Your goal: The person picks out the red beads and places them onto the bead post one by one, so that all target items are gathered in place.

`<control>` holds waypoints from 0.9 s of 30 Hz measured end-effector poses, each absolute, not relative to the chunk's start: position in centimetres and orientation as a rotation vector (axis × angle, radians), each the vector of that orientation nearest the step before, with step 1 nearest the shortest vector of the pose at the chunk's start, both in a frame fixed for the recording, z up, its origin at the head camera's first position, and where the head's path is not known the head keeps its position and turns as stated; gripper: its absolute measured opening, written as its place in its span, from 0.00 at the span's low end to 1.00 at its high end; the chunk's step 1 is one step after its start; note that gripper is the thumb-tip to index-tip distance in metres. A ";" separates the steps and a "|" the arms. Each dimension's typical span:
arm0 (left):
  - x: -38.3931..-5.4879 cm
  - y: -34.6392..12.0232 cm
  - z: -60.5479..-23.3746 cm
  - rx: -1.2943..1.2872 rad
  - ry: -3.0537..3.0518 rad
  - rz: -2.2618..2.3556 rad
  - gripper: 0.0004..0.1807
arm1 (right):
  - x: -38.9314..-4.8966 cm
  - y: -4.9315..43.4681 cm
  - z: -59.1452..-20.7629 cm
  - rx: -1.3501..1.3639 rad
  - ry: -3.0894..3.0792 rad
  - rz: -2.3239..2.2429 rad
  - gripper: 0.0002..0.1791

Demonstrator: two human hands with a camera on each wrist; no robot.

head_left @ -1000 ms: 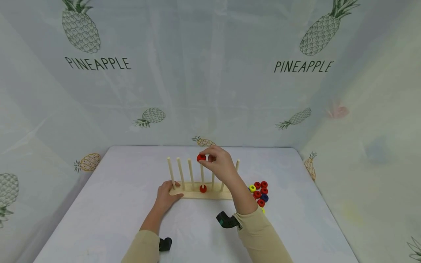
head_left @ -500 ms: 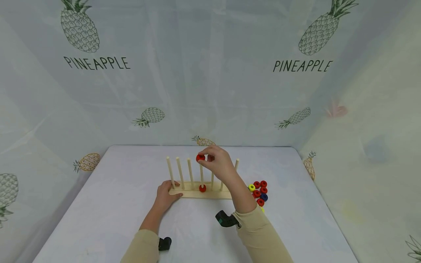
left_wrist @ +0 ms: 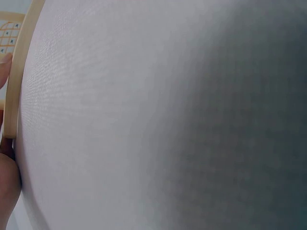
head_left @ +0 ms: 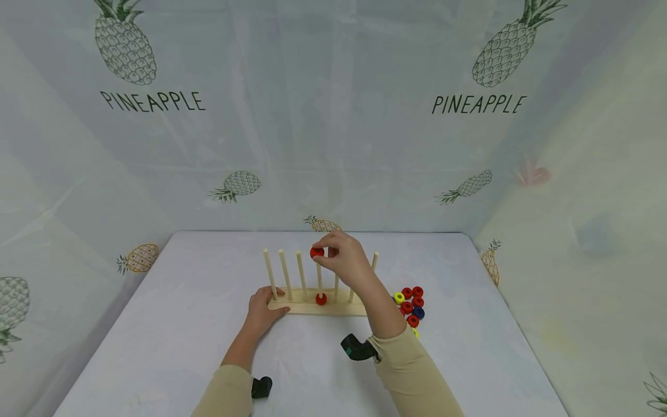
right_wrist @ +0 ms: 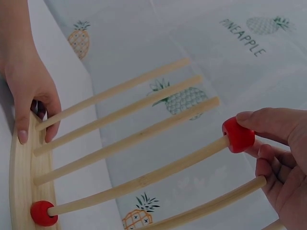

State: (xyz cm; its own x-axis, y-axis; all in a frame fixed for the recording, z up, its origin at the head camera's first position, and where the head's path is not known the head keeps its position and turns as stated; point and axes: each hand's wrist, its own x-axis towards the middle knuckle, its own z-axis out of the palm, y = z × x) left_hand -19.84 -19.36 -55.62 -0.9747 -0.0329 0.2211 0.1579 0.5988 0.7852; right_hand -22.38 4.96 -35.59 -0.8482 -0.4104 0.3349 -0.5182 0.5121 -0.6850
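Pale sheeting (head_left: 333, 133) printed with pineapples hangs behind and beside a white table (head_left: 208, 278). Two tan sleeves (head_left: 226, 392) reach over the near side, and ahead of them sits a wooden stand (head_left: 333, 310) with a row of pegs. Its left end is gripped by the left hand (head_left: 261, 308), thumb in front, fingers behind. Above the stand is the right hand (head_left: 348, 259), bent at the knuckles. Loose beads (head_left: 407, 307) — red, yellow and blue — lie clustered near the stand's right end, partly hidden by the arm. On the fourth peg (right_wrist: 139, 182) from the left, a lower red bead (right_wrist: 41, 214) rests at the bottom; the held red bead (right_wrist: 239, 135), pinched between right thumb and forefinger, is at that peg's tip — whether threaded, I cannot tell.
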 end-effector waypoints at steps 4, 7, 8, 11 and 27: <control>-19.9 -19.3 -55.6 -0.096 -2.626 -1.316 0.20 | -22.4 5.0 -35.6 0.799 -2.608 1.284 0.11; -19.9 -19.3 -55.5 -0.091 -2.627 -1.329 0.20 | -22.3 5.0 -35.6 0.791 -2.603 1.302 0.11; -19.9 -19.3 -55.6 -0.092 -2.628 -1.326 0.20 | -22.3 5.0 -35.6 0.792 -2.602 1.305 0.11; -19.9 -19.3 -55.6 -0.095 -2.635 -1.311 0.20 | -22.3 5.0 -35.6 0.795 -2.592 1.332 0.12; -19.9 -19.2 -55.9 -0.108 -2.611 -1.288 0.20 | -20.9 7.0 -36.2 0.732 -2.255 1.721 0.10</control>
State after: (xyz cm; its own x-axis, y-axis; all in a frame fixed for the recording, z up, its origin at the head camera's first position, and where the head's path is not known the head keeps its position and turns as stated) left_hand -19.90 -19.19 -55.91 -0.9714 -0.0344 0.2349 0.1655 0.6112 0.7740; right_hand -20.88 6.98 -36.22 -0.8541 -0.2564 0.4526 -0.5042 0.1942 -0.8415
